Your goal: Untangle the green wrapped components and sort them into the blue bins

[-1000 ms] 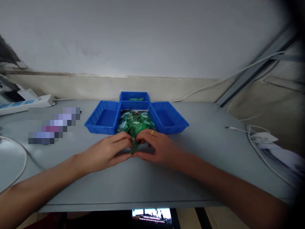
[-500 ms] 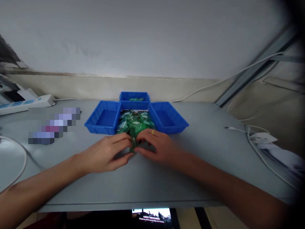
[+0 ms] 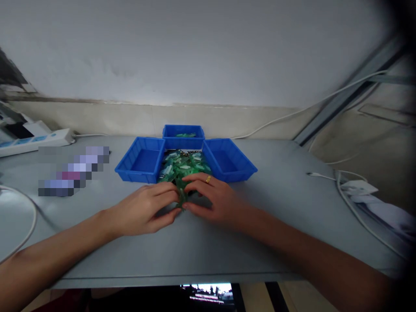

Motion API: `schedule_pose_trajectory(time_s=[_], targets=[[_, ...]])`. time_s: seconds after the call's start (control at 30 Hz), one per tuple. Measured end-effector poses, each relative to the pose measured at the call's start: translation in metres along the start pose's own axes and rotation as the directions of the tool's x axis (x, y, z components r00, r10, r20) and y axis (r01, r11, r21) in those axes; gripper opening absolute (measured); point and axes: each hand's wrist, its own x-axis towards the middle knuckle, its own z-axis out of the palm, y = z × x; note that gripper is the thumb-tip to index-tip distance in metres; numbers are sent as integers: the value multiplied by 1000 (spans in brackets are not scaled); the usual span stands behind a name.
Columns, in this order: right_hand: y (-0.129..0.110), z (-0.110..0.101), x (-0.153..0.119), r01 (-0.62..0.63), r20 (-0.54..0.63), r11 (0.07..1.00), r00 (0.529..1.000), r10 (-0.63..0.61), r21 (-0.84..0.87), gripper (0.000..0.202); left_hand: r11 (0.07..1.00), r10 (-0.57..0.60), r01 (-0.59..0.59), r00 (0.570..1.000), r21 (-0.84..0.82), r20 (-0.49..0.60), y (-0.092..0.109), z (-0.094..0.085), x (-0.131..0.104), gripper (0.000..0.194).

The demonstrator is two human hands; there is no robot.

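Note:
My left hand point(image 3: 146, 209) and my right hand point(image 3: 218, 200) meet at the near edge of a heap of small translucent green pieces point(image 3: 186, 164). Between their fingertips is one small green translucent piece point(image 3: 182, 200), pinched from both sides. Its exact kind is too small to make out. A yellow ring circles a finger of my right hand. The heap lies between two blue bins, a left bin point(image 3: 138, 177) and a right bin point(image 3: 238, 175). Behind it, a third blue bin point(image 3: 184, 142) has some light green pieces inside.
A white power strip point(image 3: 39, 142) lies at the far left, near a blurred-out object point(image 3: 74, 173). White cables and a pale item point(image 3: 383, 212) rest at the right. Below the table's front edge point(image 3: 156, 279) a lit screen point(image 3: 209, 294) shows.
My right hand's upper fingers have shifted slightly over the green piece. My left hand and the bins have stayed in place. The picture on the screen below has changed.

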Motion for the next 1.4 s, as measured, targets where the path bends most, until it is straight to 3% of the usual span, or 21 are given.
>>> schedule_pose_trajectory(time_s=[0.4, 1.4], targets=[[0, -4, 1, -33, 58, 996, 998, 28, 81, 34, 999, 21, -21, 1000, -25, -10, 0, 0, 0, 11], [-2, -2, 2, -90, 71, 990, 994, 82, 109, 31, 998, 15, -13, 999, -63, 35, -1, 0, 0, 13]])
